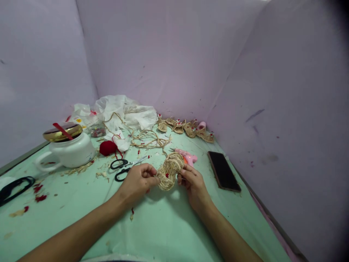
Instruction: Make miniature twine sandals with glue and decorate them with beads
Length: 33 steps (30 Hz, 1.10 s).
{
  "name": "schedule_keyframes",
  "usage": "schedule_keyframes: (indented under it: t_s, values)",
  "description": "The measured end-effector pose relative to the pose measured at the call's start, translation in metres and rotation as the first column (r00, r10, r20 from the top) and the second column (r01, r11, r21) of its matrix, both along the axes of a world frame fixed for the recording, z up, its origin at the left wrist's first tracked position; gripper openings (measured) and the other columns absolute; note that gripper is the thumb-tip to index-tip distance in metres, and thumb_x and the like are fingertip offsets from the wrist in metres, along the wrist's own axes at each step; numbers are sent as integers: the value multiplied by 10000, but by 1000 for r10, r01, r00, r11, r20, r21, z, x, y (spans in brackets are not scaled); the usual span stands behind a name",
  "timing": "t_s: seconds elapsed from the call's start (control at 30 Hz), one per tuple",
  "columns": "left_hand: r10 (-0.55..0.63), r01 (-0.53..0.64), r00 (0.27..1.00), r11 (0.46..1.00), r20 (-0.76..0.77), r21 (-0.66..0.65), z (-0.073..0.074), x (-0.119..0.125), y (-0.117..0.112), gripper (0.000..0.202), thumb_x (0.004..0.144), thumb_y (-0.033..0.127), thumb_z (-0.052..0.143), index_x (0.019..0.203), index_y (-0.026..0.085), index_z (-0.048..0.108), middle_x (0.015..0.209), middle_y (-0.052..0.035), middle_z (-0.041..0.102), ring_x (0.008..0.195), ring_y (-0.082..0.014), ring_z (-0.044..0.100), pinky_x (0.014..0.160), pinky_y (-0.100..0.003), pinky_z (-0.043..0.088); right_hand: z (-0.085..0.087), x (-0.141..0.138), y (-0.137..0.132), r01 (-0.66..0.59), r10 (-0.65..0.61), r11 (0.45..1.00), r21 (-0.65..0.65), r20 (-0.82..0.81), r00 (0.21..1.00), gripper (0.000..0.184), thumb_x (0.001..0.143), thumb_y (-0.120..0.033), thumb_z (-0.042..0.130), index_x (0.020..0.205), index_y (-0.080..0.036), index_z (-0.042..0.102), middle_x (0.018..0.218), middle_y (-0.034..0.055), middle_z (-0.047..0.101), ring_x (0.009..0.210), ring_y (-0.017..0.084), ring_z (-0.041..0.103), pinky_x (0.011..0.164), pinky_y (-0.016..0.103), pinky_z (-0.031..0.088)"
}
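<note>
Between my two hands, above the table, is a small woven slipper-shaped piece of straw rope (167, 170) with a red spot near its middle. My left hand (140, 178) pinches its left edge between thumb and fingers. On the other side, my right hand (193, 182) grips the right edge with its fingertips. A strand of rope (149, 138) lies in loose loops behind the piece. Close by on the left, black-handled scissors (124, 169) lie partly behind my left hand. A pink glue gun (188, 156) rests just behind the piece, partly covered by it.
A dark phone (224, 171) lies on the right. Several small straw slippers (191, 129) line the back edge. Leftward are a white mug (72, 151) with a gold lid, a red yarn ball (108, 148), plastic bags (128, 111) and a black cord (16, 187). Scraps litter the green table cover (152, 233).
</note>
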<state>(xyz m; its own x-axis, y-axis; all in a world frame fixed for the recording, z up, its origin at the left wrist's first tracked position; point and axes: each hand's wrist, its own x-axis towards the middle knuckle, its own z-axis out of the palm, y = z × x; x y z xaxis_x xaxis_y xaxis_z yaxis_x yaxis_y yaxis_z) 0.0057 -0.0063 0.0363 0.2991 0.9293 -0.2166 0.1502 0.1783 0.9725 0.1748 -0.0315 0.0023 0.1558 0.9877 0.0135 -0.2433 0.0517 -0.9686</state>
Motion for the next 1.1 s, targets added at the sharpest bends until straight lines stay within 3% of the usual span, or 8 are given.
schedule_keyframes:
  t_s: [0.13,0.3,0.53,0.67,0.77,0.87,0.97,1.1]
  values:
    - [24,-23,998,999,-51,23,-4,3,-2,183,515,223,628,610,166,483,381,91,466,336,-58,404,358,-171,300,1,0,-1,-24,24,1000,3,-9,1000,143,681,-252,567,763,-150,626,583,-23,526,500,95,433,489,218,344]
    - [51,-47,993,998,-103,36,-10,6,-4,175,549,241,624,618,167,482,368,87,458,325,-68,425,321,-154,260,1,-1,-1,-18,13,997,68,68,998,379,616,-259,672,980,-177,604,802,22,645,689,158,572,536,227,421]
    - [61,-61,995,998,-73,9,-12,11,-6,200,566,224,599,672,183,434,389,91,469,321,-74,429,313,-157,287,-1,-5,1,-17,-14,985,173,173,985,315,717,-205,580,1030,-215,612,928,17,676,806,182,616,696,286,467]
    - [92,-91,994,996,-59,22,-15,10,-4,298,587,217,595,815,200,405,431,105,478,345,-91,448,338,-174,324,0,-5,2,19,-34,993,118,125,992,322,663,-194,615,985,-202,623,843,14,694,691,162,613,574,246,453]
    - [111,-88,988,976,-104,201,-19,6,-2,316,640,218,571,916,197,419,494,85,508,408,-100,480,393,-187,353,3,-4,1,0,-2,999,35,65,998,342,608,-166,648,949,-190,625,784,10,692,617,131,587,485,198,407]
    - [211,-45,943,847,-257,529,-23,-1,-3,303,725,206,502,1019,202,429,633,33,581,532,-122,562,484,-210,410,4,-2,0,-17,18,1000,-20,7,1000,319,583,-152,660,900,-172,631,797,21,685,596,114,565,483,194,417]
    - [374,73,861,581,-346,810,-26,-7,-5,294,780,180,458,1073,190,429,772,-26,632,631,-135,611,574,-232,448,2,-2,-1,-20,10,992,-122,-83,997,332,596,-172,659,922,-167,596,817,52,677,585,135,575,511,256,471]
    - [486,221,814,245,-317,944,-26,-12,-4,245,779,125,475,1020,167,482,811,-77,676,679,-160,638,619,-244,463,3,-2,0,140,-178,967,-212,-172,969,425,528,-113,698,927,-186,569,868,52,643,677,161,605,567,279,505]
